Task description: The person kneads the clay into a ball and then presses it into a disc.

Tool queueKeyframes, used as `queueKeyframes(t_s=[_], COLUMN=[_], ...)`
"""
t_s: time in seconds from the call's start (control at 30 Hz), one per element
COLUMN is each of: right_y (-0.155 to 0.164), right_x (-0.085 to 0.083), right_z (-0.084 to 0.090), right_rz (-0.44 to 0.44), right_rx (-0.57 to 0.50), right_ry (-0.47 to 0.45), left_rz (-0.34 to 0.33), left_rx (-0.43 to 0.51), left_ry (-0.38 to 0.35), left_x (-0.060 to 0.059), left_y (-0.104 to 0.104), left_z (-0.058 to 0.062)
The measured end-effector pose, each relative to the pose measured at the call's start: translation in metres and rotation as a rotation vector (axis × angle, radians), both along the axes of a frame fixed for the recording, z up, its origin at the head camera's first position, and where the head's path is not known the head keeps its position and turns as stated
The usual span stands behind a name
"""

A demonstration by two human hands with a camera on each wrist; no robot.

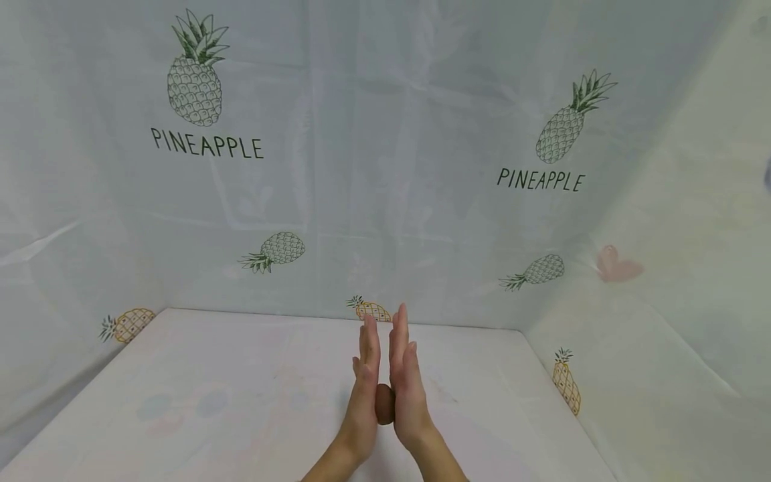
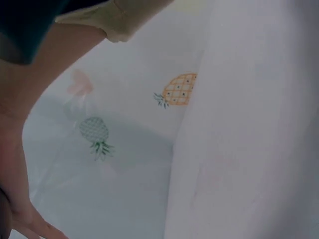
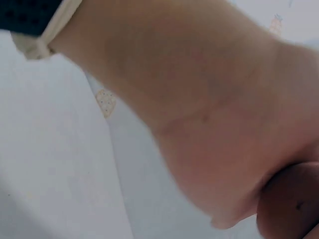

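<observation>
A small brown lump (image 1: 385,404), rounded and smooth like clay or dough, is held between two upright palms in the head view. My left hand (image 1: 363,395) presses on its left side with the fingers straight and pointing up and away. From the other side my right hand (image 1: 409,391) presses on it, its fingers likewise extended. A narrow gap separates the fingers of the two hands. The right wrist view shows the brown lump (image 3: 289,201) close up, with a small dark mark on its surface. Only a sliver of it appears at the left wrist view's edge.
Beneath the hands spreads a white-covered table (image 1: 241,395) with faint coloured patches. Pale sheeting (image 1: 385,167) printed with pineapples rises behind it, and similar sheeting (image 1: 680,335) hangs at the right side. Straps with dark devices are on the wrists.
</observation>
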State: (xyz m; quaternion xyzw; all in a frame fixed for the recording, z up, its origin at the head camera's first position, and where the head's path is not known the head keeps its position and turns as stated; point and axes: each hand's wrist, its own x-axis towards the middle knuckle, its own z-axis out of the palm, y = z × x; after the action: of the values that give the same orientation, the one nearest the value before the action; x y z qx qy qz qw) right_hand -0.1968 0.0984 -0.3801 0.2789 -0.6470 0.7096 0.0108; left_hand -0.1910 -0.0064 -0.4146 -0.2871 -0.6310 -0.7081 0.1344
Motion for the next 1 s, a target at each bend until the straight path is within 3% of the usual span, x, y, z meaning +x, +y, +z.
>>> queueKeyframes(t_s=[0.27,0.5,0.77,1.0], right_y=[-0.003,-0.009,-0.013,-0.007], right_x=[-0.001,0.000,0.007,0.008], right_z=[-0.003,-0.007,-0.003,0.002], right_rz=[0.061,0.094,0.102,0.056], right_rx=[0.002,0.015,0.011,0.002], right_ry=[-0.017,0.024,0.061,0.059], left_rz=[0.000,0.050,0.082,0.048], left_rx=[0.006,0.015,0.038,0.014], left_ry=[0.028,0.028,-0.019,-0.063], left_x=[0.007,0.002,-0.008,-0.009], left_y=[-0.003,-0.013,-0.018,-0.012], left_z=[0.013,0.015,0.011,0.002])
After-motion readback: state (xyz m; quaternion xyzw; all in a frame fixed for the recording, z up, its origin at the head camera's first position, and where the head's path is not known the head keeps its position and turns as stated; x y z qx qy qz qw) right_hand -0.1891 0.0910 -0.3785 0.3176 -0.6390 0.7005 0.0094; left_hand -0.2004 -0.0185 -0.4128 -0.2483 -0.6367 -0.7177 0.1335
